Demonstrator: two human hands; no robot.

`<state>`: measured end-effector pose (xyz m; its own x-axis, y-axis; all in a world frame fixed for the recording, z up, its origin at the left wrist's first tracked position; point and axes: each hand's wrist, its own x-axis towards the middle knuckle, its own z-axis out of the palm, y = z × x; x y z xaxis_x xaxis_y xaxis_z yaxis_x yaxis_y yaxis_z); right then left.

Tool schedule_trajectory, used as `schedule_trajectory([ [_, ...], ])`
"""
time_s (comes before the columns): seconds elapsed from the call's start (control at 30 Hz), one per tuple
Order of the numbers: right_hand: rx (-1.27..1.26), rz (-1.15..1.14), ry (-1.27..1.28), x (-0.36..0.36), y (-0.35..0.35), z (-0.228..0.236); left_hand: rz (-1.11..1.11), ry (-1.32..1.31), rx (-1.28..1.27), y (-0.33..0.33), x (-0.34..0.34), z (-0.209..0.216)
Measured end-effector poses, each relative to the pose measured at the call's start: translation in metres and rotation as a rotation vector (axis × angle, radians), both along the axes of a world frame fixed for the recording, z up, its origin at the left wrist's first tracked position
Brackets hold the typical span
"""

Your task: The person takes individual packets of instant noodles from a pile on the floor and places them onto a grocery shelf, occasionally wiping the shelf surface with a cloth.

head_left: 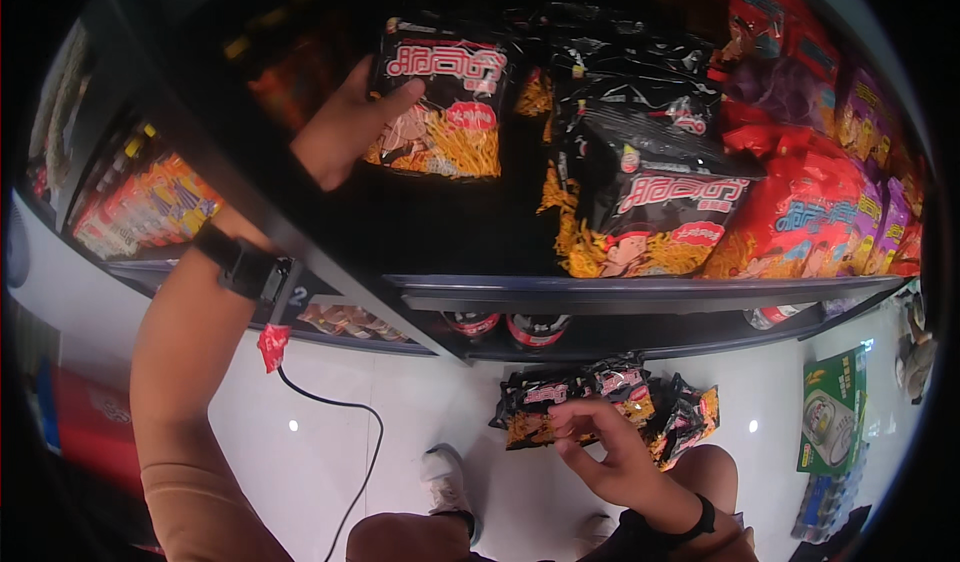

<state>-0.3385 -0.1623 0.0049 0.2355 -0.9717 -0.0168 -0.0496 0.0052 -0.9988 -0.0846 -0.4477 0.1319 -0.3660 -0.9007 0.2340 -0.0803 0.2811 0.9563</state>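
Observation:
My left hand (352, 127) reaches into the dark shelf with its thumb across the front of a black snack bag (440, 102) and its other fingers out of sight behind it. The bag stands upright, its lower front picturing yellow noodle-like strips. To its right are more black snack bags (665, 197) of the same kind, stacked in a row. Lower down, my right hand (610, 452) is held in front of several black snack bags (570, 397) on the floor. Its fingers are loosely curved, with a gap between thumb and forefinger and nothing in it.
A dark upright post (240, 152) stands beside my left forearm, and the shelf's front edge (640, 290) crosses below the bags. Red snack bags (805, 207) fill the right end. Bottles (538, 329) are on the lower shelf. A green carton (833, 412) stands right; a black cable (378, 442) hangs left.

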Motion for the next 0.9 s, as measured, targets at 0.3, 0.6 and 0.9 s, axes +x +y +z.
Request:
schedule_trajectory([
  [0.3,-0.052,-0.033,0.075,-0.012,-0.005,0.000,0.170,-0.124,0.139,-0.035,-0.015,0.002],
  [0.6,-0.081,0.034,0.440,-0.034,-0.029,-0.051,-0.317,0.019,0.366,-0.005,0.050,0.028],
  [0.9,0.086,0.170,0.730,-0.051,-0.067,-0.154,0.391,0.304,-0.558,0.204,0.114,-0.091],
])
